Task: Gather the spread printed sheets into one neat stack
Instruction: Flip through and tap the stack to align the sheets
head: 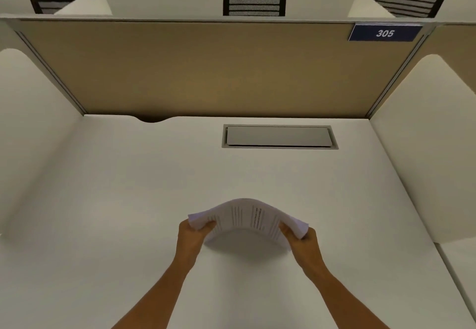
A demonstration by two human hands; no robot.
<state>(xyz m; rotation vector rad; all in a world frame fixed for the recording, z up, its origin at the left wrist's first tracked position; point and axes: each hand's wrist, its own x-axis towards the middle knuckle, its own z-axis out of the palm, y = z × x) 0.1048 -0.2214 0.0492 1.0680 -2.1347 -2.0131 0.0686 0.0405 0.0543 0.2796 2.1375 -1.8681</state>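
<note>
The left hand (192,238) and right hand (305,245) are pinching the ends of the sheets (248,219), which are arching upward between the clamped fingers above the desk (128,200). Beyond the fingertips a closed flap (279,137) is lying; farther, a panel (206,68) is standing, bearing a "305" sign (385,32).

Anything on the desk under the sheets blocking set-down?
Nothing visible. The left hand and right hand grip the bowed printed sheets by their side edges above the desk. The surface below is bare; the cable hatch lies further back.
</note>
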